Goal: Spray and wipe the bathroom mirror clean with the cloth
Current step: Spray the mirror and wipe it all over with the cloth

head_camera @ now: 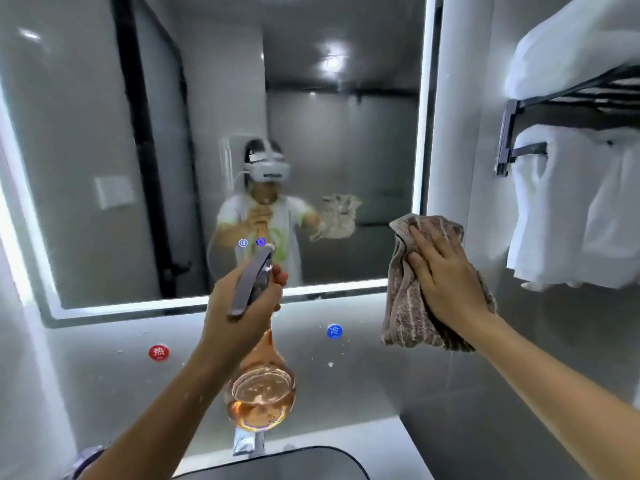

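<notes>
Fingers [280,273] of the left hand [239,306] are clenched round the neck of the spray bottle [259,386], one hooked over the trigger. The nozzle points at the lower middle of the mirror [104,133] and does not touch it. Spraying looks like the step in hand. It would go best in short bursts, with the aim lifted and swept left and right so the mist also covers the upper glass and does not run down onto the lit border. The right hand [446,275] holds the cloth [405,306] up by the mirror's right edge. Its fingers [419,237] are spread over the bunched fabric and the thumb is hidden, so it is probably a pinch. Flattening the cloth into a pad should give cleaner strokes. Spray is best kept off the white towels [554,220] on the rack [512,133] at far right. Near, below the bottle, are the tap [247,441] and the sink [294,462].
</notes>
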`<state>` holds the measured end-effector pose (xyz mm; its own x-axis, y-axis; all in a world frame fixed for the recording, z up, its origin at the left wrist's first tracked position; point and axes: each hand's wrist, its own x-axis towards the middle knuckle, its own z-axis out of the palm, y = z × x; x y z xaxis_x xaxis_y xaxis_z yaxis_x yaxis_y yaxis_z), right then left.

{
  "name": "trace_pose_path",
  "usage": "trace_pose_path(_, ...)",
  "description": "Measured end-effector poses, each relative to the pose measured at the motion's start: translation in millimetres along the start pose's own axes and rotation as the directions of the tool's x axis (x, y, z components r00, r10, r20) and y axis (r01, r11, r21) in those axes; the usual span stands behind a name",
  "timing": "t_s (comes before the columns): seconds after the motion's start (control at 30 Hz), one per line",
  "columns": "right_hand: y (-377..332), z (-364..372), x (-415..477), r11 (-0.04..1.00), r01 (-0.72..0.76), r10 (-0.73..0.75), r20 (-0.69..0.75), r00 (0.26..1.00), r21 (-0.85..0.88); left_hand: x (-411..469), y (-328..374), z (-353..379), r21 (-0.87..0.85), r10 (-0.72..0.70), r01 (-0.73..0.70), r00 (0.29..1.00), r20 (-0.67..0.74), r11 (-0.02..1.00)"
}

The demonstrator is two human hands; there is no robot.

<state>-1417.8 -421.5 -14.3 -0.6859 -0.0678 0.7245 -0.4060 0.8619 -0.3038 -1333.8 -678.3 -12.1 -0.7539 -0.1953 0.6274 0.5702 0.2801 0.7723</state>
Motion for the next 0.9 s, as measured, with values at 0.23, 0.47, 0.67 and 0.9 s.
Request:
trace_pose_path(0.23, -8, -25, -32, 0.984, 0.172, -0.172, 0.001, 0.985, 0.036, -57, 30, 1, 0.052, 0.009, -0.004, 0.994, -0.111, 0.999)
trace_pose_path(0.47, 45, -66, -71, 0.974, 0.205, -0.212, 0.069, 0.975, 0.096, -121, 59, 46, 0.119, -0.003, 0.027, 0.980, -0.199, 0.993)
trace_pose_path(0.67, 77, -95, -93, 0.986, 0.114, -0.128, 0.113, 0.985, 0.119, -150, 83, 81, 0.111, -0.017, 0.042, 0.974, -0.224, 0.993)
trace_pose_path(0.9, 88, -103, -117, 0.986, 0.093, -0.108, 0.106, 0.989, 0.138, -160, 92, 98, 0.099, 0.002, 0.015, 0.984, -0.178, 0.995)
